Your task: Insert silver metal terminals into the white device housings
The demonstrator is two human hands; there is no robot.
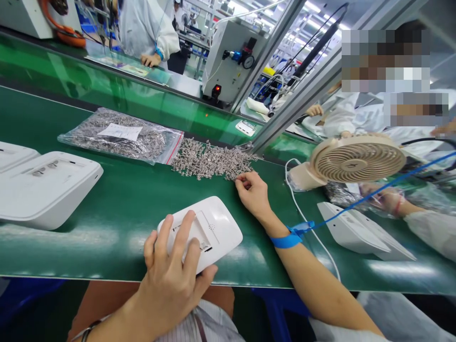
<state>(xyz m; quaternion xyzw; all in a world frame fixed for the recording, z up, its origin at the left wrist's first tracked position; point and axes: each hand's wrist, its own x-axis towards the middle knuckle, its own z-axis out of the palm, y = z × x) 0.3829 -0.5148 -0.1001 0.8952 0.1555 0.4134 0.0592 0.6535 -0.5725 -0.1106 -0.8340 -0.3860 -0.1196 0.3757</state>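
Your left hand point(174, 275) lies spread over the white housing point(217, 223) at the lower centre of the frame, fingers loosely apart on its top; your right hand point(252, 192), right of centre, is curled with thumb and fingertips together at the edge of the pile of small metal parts point(212, 159) (whether it pinches one, I cannot tell); the clear bag point(124, 135) sits at upper left, beside that pile, on the green work surface point(121, 199).

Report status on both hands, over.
Left hand spread on white casing. Right hand pinched at small metal parts, contents hidden. Fan farther right, clear of both.
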